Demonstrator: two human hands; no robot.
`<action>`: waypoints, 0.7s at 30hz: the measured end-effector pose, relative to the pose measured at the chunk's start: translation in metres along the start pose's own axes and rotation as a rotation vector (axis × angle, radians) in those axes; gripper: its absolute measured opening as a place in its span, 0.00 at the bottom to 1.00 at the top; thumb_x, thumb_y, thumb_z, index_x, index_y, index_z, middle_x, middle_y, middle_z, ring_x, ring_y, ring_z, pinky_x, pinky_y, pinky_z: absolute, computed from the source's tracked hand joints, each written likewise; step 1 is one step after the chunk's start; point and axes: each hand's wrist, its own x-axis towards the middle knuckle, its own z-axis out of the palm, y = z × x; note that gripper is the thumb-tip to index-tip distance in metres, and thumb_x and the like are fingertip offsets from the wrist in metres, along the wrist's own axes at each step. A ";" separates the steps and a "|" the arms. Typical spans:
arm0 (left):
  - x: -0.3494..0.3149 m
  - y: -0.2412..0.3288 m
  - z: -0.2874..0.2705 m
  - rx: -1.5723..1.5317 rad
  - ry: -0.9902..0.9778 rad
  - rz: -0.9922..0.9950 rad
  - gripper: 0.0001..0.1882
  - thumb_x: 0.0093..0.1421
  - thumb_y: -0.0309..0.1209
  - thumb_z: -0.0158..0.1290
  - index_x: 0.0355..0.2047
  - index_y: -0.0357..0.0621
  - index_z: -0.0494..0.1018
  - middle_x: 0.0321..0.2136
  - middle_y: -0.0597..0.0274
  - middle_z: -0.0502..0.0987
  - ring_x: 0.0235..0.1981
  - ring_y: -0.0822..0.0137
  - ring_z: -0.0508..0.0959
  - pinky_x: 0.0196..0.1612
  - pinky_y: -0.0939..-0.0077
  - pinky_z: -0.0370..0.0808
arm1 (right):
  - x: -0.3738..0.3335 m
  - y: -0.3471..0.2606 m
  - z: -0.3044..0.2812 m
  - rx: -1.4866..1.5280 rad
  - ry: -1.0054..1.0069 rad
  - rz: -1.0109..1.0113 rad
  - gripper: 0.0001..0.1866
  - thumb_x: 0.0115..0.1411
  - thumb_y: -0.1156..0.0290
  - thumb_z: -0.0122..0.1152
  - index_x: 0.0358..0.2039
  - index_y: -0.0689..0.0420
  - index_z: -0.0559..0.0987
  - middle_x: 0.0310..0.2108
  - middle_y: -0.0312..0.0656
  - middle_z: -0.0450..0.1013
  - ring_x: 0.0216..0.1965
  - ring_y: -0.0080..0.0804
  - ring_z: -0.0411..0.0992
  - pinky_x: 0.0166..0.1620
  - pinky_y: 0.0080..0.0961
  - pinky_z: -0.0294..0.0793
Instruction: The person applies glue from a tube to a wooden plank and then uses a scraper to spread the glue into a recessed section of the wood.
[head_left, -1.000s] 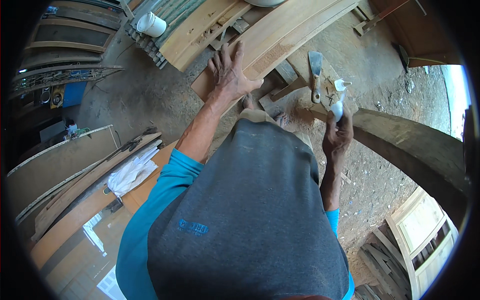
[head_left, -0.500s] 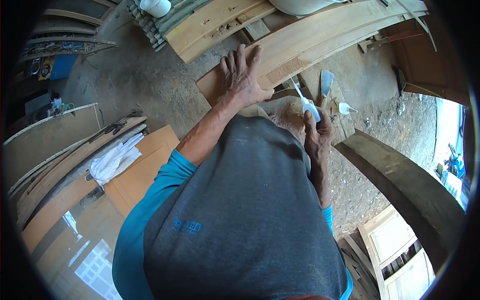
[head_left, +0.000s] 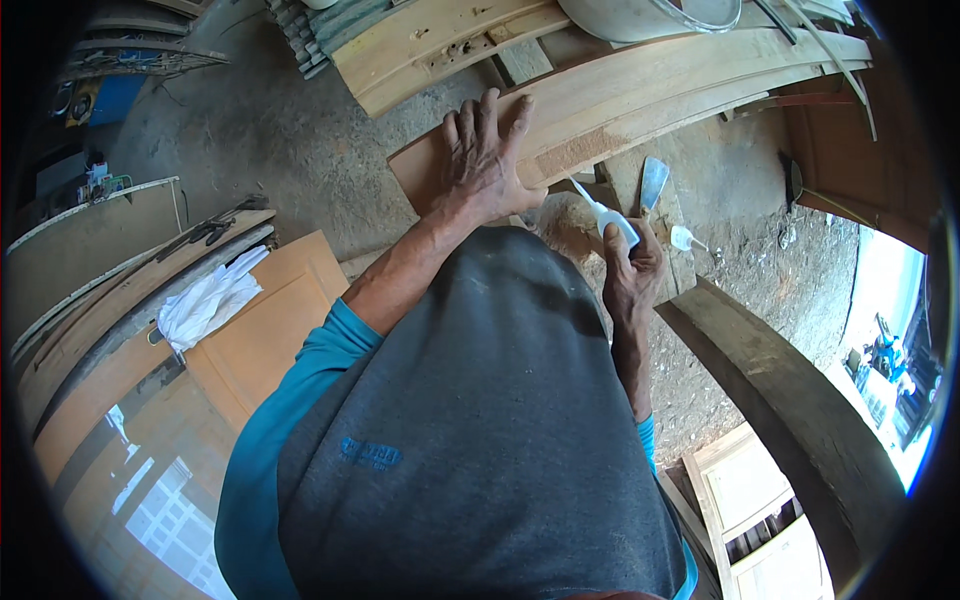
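My left hand (head_left: 482,160) rests with fingers spread on the near left end of a long wooden board (head_left: 620,95). Sawdust-coloured powder (head_left: 580,150) lies along the board's near edge, to the right of that hand. In my right hand (head_left: 632,265) is a small white squeeze bottle (head_left: 617,228) with a long thin nozzle, my fingers wrapped round it. Its nozzle tip points up and left, close to the board's near edge; whether it touches I cannot tell. Just beyond the right hand lie a putty knife (head_left: 654,183) with a wide blade and a white cap with a thin spout (head_left: 682,238).
A thick timber beam (head_left: 780,390) curves along the right. Behind the board are another wooden plank (head_left: 430,60) and a white bucket (head_left: 640,20). At left, a white cloth (head_left: 210,300) hangs over stacked boards beside a brown panel (head_left: 270,320). Framed panels (head_left: 745,480) lie at lower right.
The bottle in my right hand has tilted further left, its nozzle tip now lower and nearer my left hand. The left hand stays on the board; the whole view has shifted slightly.
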 end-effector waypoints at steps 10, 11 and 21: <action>0.004 0.000 0.003 -0.007 0.034 0.014 0.69 0.36 0.50 0.75 0.78 0.52 0.53 0.68 0.36 0.58 0.67 0.33 0.61 0.68 0.33 0.53 | 0.005 -0.013 0.001 -0.031 -0.043 0.075 0.17 0.72 0.61 0.66 0.46 0.64 0.83 0.31 0.37 0.79 0.33 0.20 0.73 0.40 0.24 0.75; 0.003 0.000 0.001 -0.005 0.031 0.010 0.69 0.36 0.50 0.75 0.78 0.52 0.53 0.68 0.36 0.58 0.67 0.33 0.61 0.68 0.33 0.53 | 0.006 -0.013 0.001 -0.040 -0.044 0.069 0.16 0.72 0.61 0.66 0.46 0.65 0.83 0.32 0.37 0.80 0.34 0.20 0.74 0.40 0.24 0.75; 0.004 0.000 0.003 0.002 0.046 0.016 0.69 0.36 0.50 0.76 0.78 0.52 0.54 0.68 0.36 0.58 0.66 0.34 0.61 0.67 0.33 0.54 | 0.007 -0.014 0.003 -0.041 -0.049 0.052 0.14 0.72 0.64 0.66 0.44 0.65 0.83 0.31 0.37 0.80 0.33 0.21 0.74 0.39 0.24 0.75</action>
